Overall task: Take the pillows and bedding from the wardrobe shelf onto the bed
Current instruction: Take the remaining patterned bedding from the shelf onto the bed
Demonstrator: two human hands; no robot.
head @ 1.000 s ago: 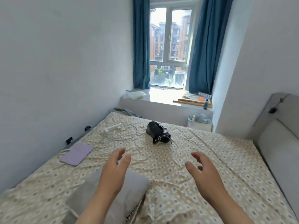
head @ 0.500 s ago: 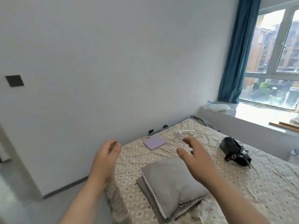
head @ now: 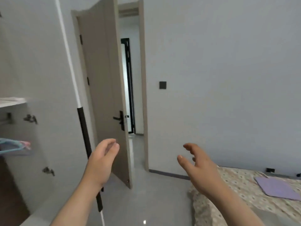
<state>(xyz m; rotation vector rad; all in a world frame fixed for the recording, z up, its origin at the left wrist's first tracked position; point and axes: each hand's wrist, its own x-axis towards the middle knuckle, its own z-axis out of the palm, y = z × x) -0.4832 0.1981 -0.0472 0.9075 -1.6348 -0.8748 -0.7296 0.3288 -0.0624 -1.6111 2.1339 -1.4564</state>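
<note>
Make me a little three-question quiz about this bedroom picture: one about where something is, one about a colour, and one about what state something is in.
1. Where does the flat pad lie?
A. on the floor by the door
B. on the bed
C. on the wardrobe shelf

2. What colour is that pad?
A. purple
B. red
C. black

3. How is the room door?
A. shut tight
B. taken off its hinges
C. standing open

Answers:
1 B, it rests on the patterned sheet of the bed at lower right.
2 A, it shows pale purple against the beige sheet.
3 C, it swings into the room and the hallway shows past its edge.

Both the left hand and the right hand are empty, fingers spread.
</note>
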